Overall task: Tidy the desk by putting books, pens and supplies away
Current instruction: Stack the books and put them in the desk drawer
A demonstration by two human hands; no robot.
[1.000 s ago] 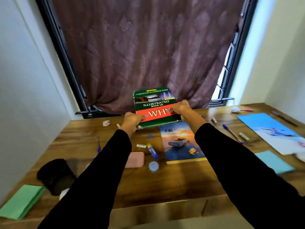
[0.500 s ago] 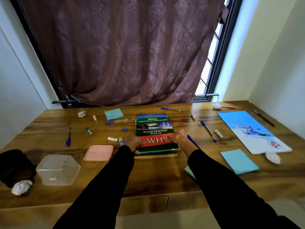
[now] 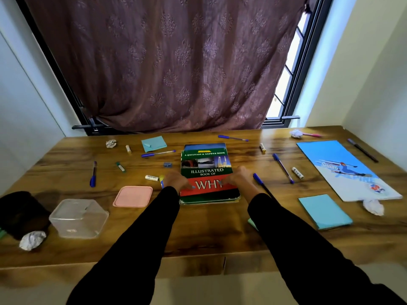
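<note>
The green and red "Illustrated Book of Why" (image 3: 206, 160) lies flat in the middle of the wooden desk (image 3: 198, 230), on top of another book whose blue edge (image 3: 204, 146) shows at the far side. My left hand (image 3: 177, 181) grips its left edge and my right hand (image 3: 239, 178) grips its right edge, with the fingers curled over the red band. Several blue pens lie scattered, one (image 3: 283, 168) to the right and one (image 3: 93, 174) to the left. A blue pen (image 3: 259, 182) lies just beside my right wrist.
A pink lid (image 3: 133, 196), a clear container (image 3: 78, 219), a black cup (image 3: 21, 213) and crumpled paper (image 3: 32, 239) sit at the left. At the right lie a blue skiing book (image 3: 345, 168) and a blue notepad (image 3: 324, 211). Sticky notes (image 3: 153, 143) and small erasers lie near the curtain.
The book was held up above the desk one second ago. It now lies flat on the other book. Both hands came down with it and stay at its edges.
</note>
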